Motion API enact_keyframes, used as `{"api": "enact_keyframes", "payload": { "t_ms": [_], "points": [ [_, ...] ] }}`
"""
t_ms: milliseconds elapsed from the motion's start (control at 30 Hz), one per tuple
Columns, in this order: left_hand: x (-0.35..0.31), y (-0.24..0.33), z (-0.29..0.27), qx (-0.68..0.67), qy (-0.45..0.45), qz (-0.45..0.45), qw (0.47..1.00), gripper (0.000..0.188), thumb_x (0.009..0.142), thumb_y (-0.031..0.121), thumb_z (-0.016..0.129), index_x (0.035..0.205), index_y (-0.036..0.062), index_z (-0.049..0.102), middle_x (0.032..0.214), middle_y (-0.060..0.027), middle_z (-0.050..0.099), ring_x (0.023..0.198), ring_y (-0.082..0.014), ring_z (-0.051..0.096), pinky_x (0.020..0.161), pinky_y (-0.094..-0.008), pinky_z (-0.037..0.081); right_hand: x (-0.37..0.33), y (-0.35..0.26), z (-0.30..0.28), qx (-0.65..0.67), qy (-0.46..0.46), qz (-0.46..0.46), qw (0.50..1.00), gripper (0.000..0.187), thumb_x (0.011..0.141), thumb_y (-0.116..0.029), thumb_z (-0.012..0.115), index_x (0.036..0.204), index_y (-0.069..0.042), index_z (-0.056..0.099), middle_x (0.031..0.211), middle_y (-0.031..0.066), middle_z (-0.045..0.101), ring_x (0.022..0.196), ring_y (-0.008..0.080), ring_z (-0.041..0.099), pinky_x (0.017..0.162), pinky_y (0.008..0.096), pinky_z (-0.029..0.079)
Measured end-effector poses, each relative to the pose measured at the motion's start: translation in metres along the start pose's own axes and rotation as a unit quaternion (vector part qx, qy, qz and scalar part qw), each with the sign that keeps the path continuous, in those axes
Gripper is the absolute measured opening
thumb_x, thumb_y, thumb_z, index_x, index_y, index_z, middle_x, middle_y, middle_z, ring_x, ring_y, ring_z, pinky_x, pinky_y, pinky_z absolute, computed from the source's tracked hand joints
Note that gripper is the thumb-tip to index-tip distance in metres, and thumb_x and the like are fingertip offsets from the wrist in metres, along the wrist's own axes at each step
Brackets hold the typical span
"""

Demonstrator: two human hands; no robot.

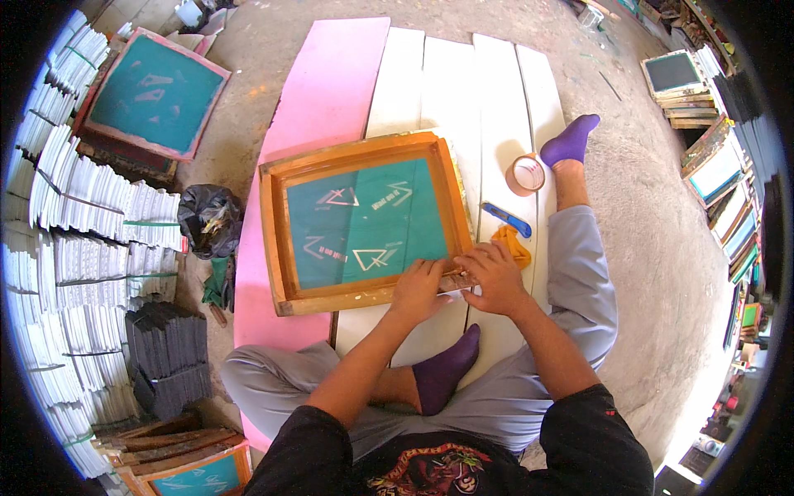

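A wooden screen printing frame with teal mesh lies before me, pale triangle designs showing in the mesh. Both hands are at its near right corner. My left hand is closed over the near rail, fingers bent across the wood. My right hand closes around the corner itself, thumb toward the left hand. Between them a shiny strip, perhaps tape, lies along the wood; its ends are hidden by my fingers. Just beyond the right hand are a crumpled orange cloth and a blue utility knife.
A tape roll stands near my purple-socked foot on white and pink boards. Bundled paper stacks, a black plastic bag and another teal screen are at left. More frames line the right.
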State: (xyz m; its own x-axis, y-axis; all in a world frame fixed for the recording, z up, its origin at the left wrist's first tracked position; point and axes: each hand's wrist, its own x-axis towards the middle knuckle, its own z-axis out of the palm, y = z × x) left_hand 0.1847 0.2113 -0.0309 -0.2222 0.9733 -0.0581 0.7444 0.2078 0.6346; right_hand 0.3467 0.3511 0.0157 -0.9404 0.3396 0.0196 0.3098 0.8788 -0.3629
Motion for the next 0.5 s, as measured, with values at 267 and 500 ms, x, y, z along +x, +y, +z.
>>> {"api": "enact_keyframes", "payload": {
  "t_ms": [267,500],
  "points": [
    [-0.013,-0.026,0.027,0.12,-0.043,0.021,0.992,0.053,0.078,0.031,0.083,0.121,0.005,0.068,0.117,-0.0162,0.068,0.11,-0.0363,0.064,0.092,-0.0478,0.056,0.0,-0.011,0.049,-0.202,-0.063,-0.056,0.976,0.035,0.079,-0.022,0.074,0.11,-0.006,0.073,0.105,0.0105,0.07,0.126,0.0302,0.057,0.123,0.0616,0.025],
    [-0.031,-0.035,-0.007,0.13,-0.047,-0.041,0.99,0.048,0.079,0.035,0.084,0.11,0.0011,0.069,0.114,-0.0161,0.067,0.11,-0.0362,0.062,0.093,-0.0462,0.055,0.019,-0.025,0.035,-0.226,-0.089,-0.027,0.97,0.026,0.082,-0.017,0.067,0.101,-0.002,0.075,0.1,0.0136,0.072,0.119,0.0317,0.058,0.117,0.064,0.03]
  ]
}}
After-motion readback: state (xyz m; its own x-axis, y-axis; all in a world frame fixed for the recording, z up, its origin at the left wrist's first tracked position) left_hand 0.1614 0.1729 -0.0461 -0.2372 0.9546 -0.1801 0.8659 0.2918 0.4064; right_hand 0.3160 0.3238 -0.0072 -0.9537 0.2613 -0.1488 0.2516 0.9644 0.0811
